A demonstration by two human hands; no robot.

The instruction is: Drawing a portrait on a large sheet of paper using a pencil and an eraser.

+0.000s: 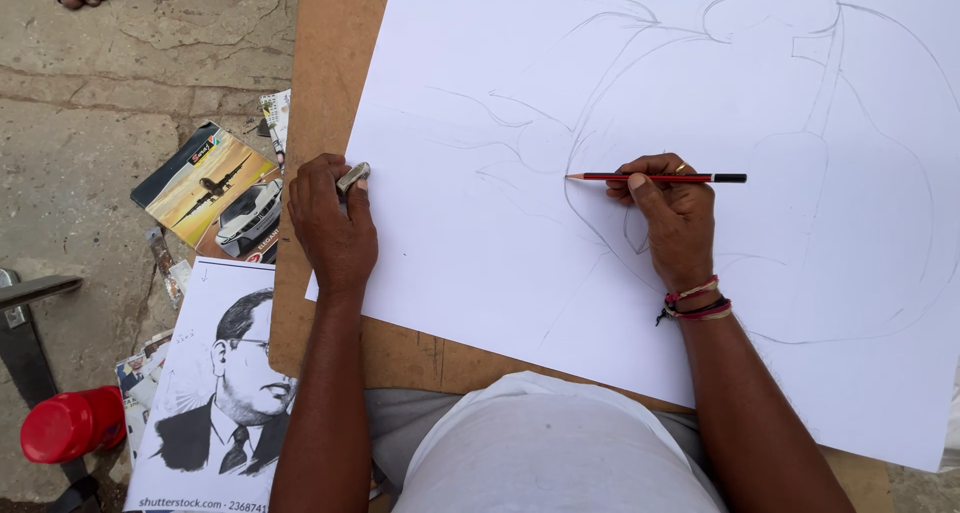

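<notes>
Right hand [672,213] holds pencil [655,177] on paper [480,223]; left hand [330,228] holds eraser [352,179].

Left hand [333,235] fisted, right hand [672,218] pinching, both forearms extended forward.

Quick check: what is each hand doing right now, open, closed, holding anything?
Left hand: closed on a small grey eraser, resting at the edge of the white paper.
Right hand: closed on a red pencil, tip on the sketch.
</notes>
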